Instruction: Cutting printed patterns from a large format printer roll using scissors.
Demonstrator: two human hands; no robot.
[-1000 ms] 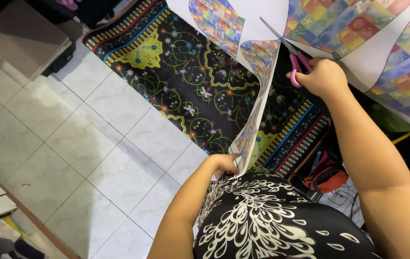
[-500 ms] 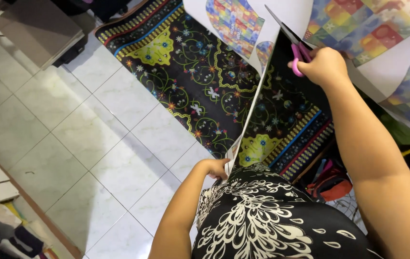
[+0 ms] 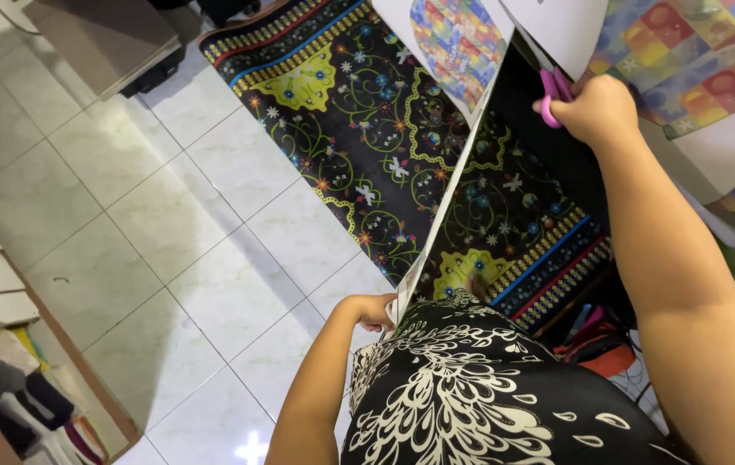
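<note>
Since the earlier frames the view has swung so that the rug sits more to the middle, the right hand with the scissors has climbed toward the far right, and the left hand has stayed low on the paper's near end. At the far left, a cluttered shelf runs along the near edge, and white floor tiles spread out beside it, with a grey cabinet at the far left corner. Further right lies a dark rug with green, yellow and blue flower patterns and striped borders, flat on the tiles. The left hand, low and near the person's body, is closed on the near end of a long strip of wrapping paper, pinching its edge between fingers and thumb. That paper rises from this hand toward the far side, seen nearly edge-on, white on the back and printed in bright coloured squares on the face; it widens into a large sheet across the far right of the scene. Just right of the left hand is the person's black and white patterned dress. At the far right, the right hand is clenched through the pink handles of the scissors, whose blades are hidden under the sheet's white edge. Beneath the right forearm, some coloured items lie on the floor, too dim to identify.
</note>
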